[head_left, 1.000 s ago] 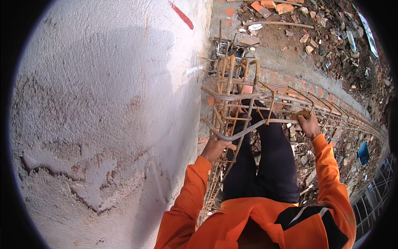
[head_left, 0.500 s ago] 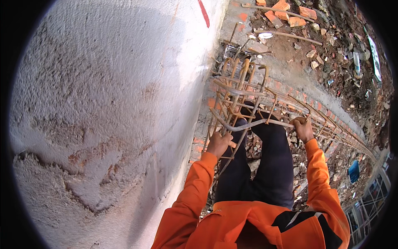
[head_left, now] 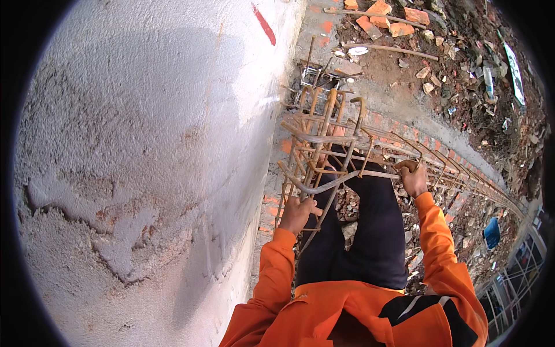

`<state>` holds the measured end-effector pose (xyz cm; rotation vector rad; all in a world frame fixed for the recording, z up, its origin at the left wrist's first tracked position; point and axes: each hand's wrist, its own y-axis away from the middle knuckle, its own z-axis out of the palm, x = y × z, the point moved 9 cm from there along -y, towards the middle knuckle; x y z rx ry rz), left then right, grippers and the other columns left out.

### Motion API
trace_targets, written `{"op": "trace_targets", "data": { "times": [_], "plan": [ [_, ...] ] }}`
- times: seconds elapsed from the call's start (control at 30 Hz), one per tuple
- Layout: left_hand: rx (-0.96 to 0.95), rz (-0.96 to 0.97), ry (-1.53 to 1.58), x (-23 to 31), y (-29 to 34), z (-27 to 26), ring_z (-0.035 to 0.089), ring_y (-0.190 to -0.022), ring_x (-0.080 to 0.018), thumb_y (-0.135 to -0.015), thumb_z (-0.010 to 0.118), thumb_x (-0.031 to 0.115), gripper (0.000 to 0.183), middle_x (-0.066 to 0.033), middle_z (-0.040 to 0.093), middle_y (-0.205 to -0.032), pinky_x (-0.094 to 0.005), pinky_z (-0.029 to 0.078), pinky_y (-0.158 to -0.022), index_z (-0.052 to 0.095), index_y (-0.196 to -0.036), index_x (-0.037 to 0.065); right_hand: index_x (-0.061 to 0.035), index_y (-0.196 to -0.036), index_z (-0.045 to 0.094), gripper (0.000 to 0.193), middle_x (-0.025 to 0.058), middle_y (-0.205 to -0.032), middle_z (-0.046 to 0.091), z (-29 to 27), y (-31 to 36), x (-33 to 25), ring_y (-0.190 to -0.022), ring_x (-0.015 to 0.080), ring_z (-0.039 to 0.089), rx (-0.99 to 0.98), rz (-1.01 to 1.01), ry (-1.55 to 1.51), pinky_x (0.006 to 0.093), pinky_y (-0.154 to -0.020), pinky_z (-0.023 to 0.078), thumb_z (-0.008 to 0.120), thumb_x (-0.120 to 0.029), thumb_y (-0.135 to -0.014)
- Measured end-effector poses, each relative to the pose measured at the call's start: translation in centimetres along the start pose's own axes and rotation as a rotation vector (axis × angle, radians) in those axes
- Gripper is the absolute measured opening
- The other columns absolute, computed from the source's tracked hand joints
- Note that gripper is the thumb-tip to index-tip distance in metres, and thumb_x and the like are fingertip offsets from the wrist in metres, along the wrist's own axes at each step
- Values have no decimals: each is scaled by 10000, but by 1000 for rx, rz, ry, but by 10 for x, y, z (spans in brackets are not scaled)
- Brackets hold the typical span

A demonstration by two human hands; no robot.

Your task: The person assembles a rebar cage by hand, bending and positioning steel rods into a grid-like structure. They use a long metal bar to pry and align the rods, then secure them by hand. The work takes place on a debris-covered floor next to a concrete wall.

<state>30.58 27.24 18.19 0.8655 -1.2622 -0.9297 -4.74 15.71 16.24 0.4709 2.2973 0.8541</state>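
Observation:
Rusty steel bars form an upright rebar cage (head_left: 330,130) with hooked tops, close beside the wall in front of me. A long rebar beam cage (head_left: 462,176) joins it and runs off to the right. My left hand (head_left: 299,214) is closed round a bar low on the upright cage's left side, with one finger poking out to the right. My right hand (head_left: 413,178) grips a bar of the beam cage near the end of a bent bar (head_left: 324,187). That bent bar crosses in front of my legs.
A rough plastered wall (head_left: 144,144) fills the left side. Broken orange bricks (head_left: 378,20) and loose bars (head_left: 390,49) lie on rubble at the far right. A brick strip (head_left: 399,127) follows the beam cage. Something blue (head_left: 492,233) lies at right, near metal framing (head_left: 517,280).
The whole view has shifted, so wall, cage and bricks sit further left and slightly lower. Both hands keep their grip on the bars, with the left a little lower in the picture.

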Motion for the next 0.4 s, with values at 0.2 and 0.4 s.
{"op": "trace_targets", "data": {
  "times": [0.2, 0.4],
  "plan": [
    [39, 152, 56, 7, -21, -12, 680, -733, -212, -858, 583, 220, 279, -144, 675, -701, -312, 486, -744, 621, -913, -51, 40, -887, 668, 259, 111, -758, 665, 13, -9, 2, -711, 177, 608, -67, 11, -94, 304, -702, 480, 480, -123, -817],
    [-16, 72, -89, 2, -25, -9, 692, -773, -246, -825, 663, 270, 378, -176, 681, -813, -332, 495, -790, 606, -1026, -44, 1, -899, 686, 258, 109, -782, 671, 13, -13, 0, -736, 187, 610, -100, 0, -106, 317, -722, 482, 497, -153, -813]
  ]
}}
